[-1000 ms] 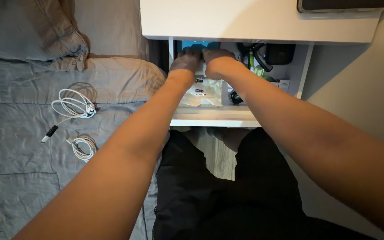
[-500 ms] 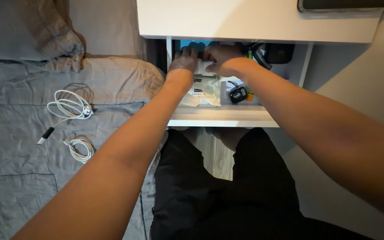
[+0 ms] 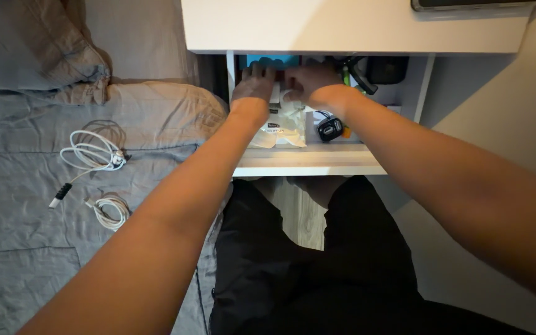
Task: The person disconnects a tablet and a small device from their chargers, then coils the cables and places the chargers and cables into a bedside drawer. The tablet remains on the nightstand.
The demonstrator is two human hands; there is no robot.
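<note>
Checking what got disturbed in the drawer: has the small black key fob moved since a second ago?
Cannot tell. The key fob lies right of the white packet; earlier the right hand half hid it.

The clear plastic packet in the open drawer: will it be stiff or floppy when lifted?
The plastic packet looks crumpled and thin, so it would probably sag and feel light. Its glossy film may slip a little. Lying flat, it seems unlikely to roll.

A small white object [image 3: 278,94] sits deep in the open white drawer [image 3: 308,162], mostly hidden by fingers. Just below it, a crumpled clear plastic packet [image 3: 283,130] with dark print lies flat on the drawer floor.
</note>
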